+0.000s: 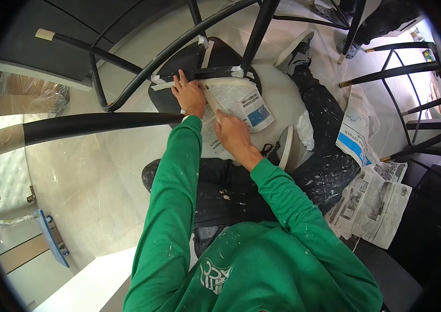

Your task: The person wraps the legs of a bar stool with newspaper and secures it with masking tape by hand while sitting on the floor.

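An overturned chair with a black seat (173,61) and black metal legs lies on the floor in front of me. A sheet of newspaper (237,101) rests against its frame, with pale masking tape (225,82) along its far edge. My left hand (190,98) has its fingers spread, the tips pressing on the taped edge at the frame bar. Nearer to me, my right hand (233,134) is closed, its fingertips pinching the left edge of the newspaper, where a tan strip runs toward my left hand. Part of that strip is hidden by the fingers.
Black chair legs (100,128) with taped ends reach out to the left. More newspaper sheets (374,200) lie at the right, beside my paint-spattered trouser leg. Crumpled white paper (305,130) sits near my shoe. Other chair legs (418,67) stand at the right.
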`<action>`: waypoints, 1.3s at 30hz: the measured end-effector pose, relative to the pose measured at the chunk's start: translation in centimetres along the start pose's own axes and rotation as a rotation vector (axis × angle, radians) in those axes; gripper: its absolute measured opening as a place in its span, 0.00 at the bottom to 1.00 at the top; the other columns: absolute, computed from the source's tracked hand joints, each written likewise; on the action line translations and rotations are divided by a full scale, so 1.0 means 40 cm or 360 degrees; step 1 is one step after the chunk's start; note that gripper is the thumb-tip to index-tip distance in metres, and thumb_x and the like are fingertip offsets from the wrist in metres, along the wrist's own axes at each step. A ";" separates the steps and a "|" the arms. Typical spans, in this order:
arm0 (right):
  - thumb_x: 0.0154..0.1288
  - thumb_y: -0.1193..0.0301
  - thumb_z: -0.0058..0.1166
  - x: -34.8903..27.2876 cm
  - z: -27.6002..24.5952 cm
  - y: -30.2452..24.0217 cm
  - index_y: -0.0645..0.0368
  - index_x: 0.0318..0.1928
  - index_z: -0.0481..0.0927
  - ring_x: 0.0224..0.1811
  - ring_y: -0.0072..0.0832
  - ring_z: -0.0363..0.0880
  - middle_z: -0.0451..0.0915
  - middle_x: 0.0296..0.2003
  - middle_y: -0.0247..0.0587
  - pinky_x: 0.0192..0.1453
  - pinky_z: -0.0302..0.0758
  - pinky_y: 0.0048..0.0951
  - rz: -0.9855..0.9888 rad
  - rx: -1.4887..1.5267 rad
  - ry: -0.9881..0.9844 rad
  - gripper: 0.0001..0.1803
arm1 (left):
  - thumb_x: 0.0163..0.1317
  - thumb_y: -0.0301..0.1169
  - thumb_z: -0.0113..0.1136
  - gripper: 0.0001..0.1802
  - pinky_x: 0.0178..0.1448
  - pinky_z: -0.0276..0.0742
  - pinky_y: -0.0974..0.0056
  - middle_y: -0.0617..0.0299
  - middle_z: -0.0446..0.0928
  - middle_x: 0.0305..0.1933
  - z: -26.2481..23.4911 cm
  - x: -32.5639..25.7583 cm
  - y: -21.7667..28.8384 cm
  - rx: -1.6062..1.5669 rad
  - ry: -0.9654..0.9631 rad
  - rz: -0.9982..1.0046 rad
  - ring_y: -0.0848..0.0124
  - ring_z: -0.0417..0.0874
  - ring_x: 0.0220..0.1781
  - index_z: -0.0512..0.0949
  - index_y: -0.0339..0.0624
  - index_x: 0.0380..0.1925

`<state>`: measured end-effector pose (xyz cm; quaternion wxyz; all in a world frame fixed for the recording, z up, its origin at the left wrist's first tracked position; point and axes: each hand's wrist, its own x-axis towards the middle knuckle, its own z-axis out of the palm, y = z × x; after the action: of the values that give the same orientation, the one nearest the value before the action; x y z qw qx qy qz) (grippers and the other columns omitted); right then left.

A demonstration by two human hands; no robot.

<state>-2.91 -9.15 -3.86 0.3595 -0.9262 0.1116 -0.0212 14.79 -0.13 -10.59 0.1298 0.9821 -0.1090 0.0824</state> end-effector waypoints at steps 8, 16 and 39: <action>0.71 0.67 0.58 -0.004 0.002 0.000 0.65 0.64 0.80 0.43 0.58 0.86 0.86 0.39 0.61 0.49 0.82 0.53 -0.0009 0.0005 0.0005 0.24 | 0.63 0.43 0.71 0.10 0.82 0.53 0.36 0.49 0.57 0.86 0.004 0.003 -0.001 0.0042 -0.0017 0.0022 0.45 0.56 0.85 0.91 0.58 0.41; 0.72 0.66 0.58 0.000 0.002 0.000 0.65 0.60 0.81 0.43 0.58 0.86 0.86 0.39 0.62 0.48 0.82 0.54 0.0043 -0.0077 -0.0111 0.21 | 0.63 0.43 0.71 0.09 0.81 0.55 0.37 0.50 0.58 0.85 0.014 0.006 -0.005 0.0101 -0.0016 0.0002 0.47 0.57 0.85 0.91 0.61 0.42; 0.71 0.62 0.56 0.020 0.029 0.037 0.56 0.57 0.84 0.45 0.58 0.87 0.88 0.41 0.59 0.51 0.83 0.57 0.0178 -0.0148 -0.0340 0.19 | 0.72 0.38 0.54 0.33 0.75 0.70 0.47 0.38 0.70 0.75 0.041 -0.142 -0.028 -0.0177 -0.0066 0.0667 0.45 0.71 0.75 0.68 0.28 0.72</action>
<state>-2.26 -9.60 -5.74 0.3267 -0.9312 0.1249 0.1029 9.81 1.56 -13.48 0.1617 0.9307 -0.3179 0.0812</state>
